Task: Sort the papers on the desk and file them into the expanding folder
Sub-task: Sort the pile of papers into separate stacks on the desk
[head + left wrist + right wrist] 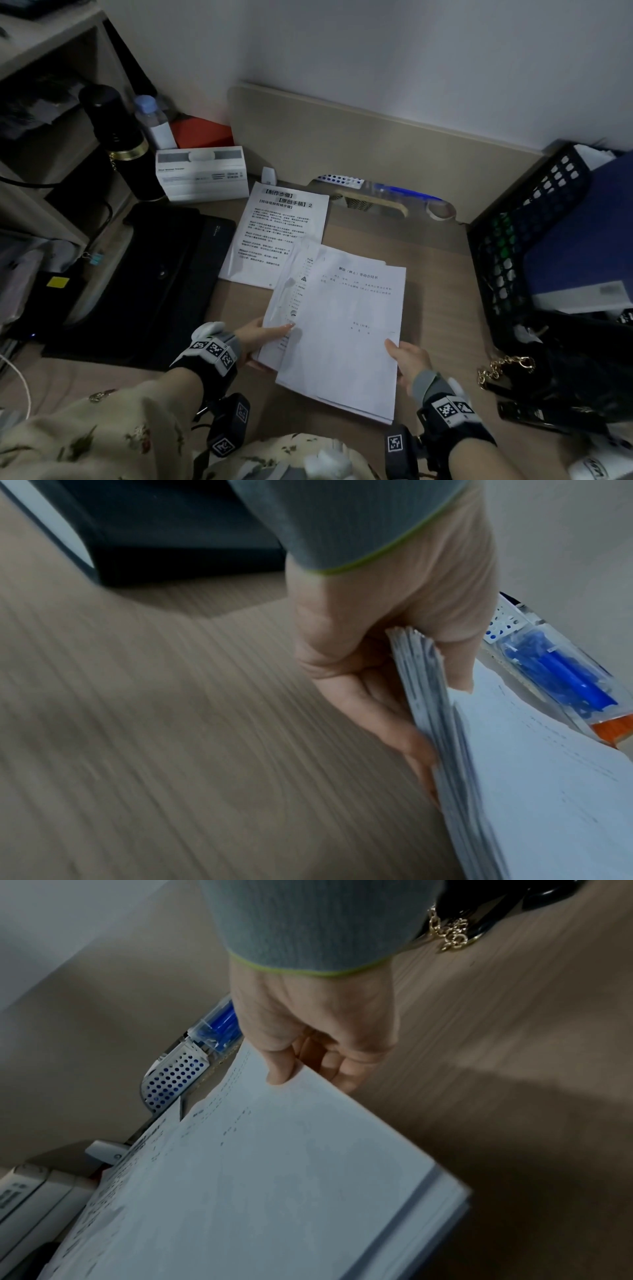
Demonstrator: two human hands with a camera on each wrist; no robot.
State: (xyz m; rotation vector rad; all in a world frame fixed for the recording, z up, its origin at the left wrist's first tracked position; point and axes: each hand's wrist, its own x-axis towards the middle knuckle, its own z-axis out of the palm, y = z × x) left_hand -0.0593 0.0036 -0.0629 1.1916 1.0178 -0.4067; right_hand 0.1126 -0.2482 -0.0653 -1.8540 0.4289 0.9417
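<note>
A thick stack of white printed papers (342, 329) is held over the wooden desk (442, 274) by both hands. My left hand (263, 337) grips its left edge, thumb on top and fingers beneath, as the left wrist view shows (404, 653). My right hand (407, 359) pinches the right edge, thumb on the top sheet (308, 1053). The stack (260, 1177) fans slightly at the left. Another printed sheet (281, 233) lies flat on the desk behind. The black expanding folder (150, 274) lies closed at the left.
A tissue box (202, 173), black flask (120, 140) and water bottle (154, 120) stand at the back left. A pen pouch (387, 190) and tape roll (442, 209) lie by the back board. A black mesh rack (520, 233) and black bag with gold chain (507, 368) crowd the right.
</note>
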